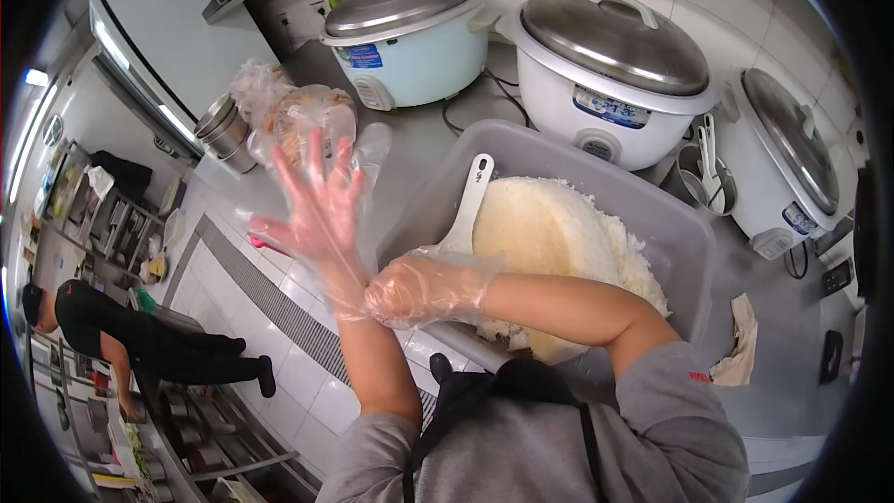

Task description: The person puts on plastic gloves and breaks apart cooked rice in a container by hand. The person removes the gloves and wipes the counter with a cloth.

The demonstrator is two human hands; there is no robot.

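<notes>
My left hand [317, 200] is raised with its fingers spread inside a loose clear plastic glove. My right hand [410, 289], also gloved, is closed around the glove's cuff at my left wrist. Just beyond my right hand, a white paddle [472, 200] leans in a large grey tub [684, 224]. The tub holds a big rounded mass of cooked rice [549, 233], with looser grains along its right side. Part of the rice is hidden under my right forearm.
Three lidded rice cookers [410, 61] [605, 84] [782, 158] line the wall. Plastic bags [312, 116] and a metal container [223, 126] stand at the back left. A metal pot [694, 177] holds utensils. Brown paper [740, 345] lies right. Another person [140, 335] bends over a counter at left.
</notes>
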